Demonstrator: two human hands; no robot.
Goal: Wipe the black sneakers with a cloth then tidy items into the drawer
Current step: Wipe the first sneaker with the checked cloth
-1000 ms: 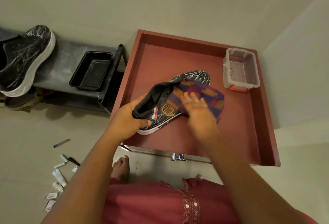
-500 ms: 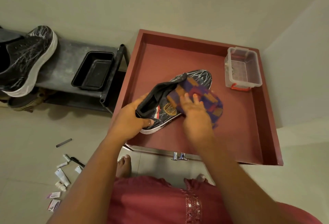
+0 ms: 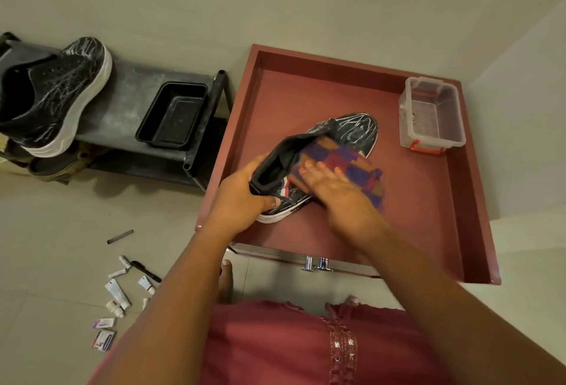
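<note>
Gripping the heel of the black scuffed sneaker with left hand, toe toward drawer's far-right corner; right hand presses the checked purple-orange cloth flat mid-shoe.

Sneaker in drawer, cloth on it; box in drawer's far right corner. Left: second sneaker, tray on rack; tubes on floor.

No readable text

The small white tubes and printed packets lying on the beige floor carry markings, but they are too small and blurred to make out any words or numbers.
</note>
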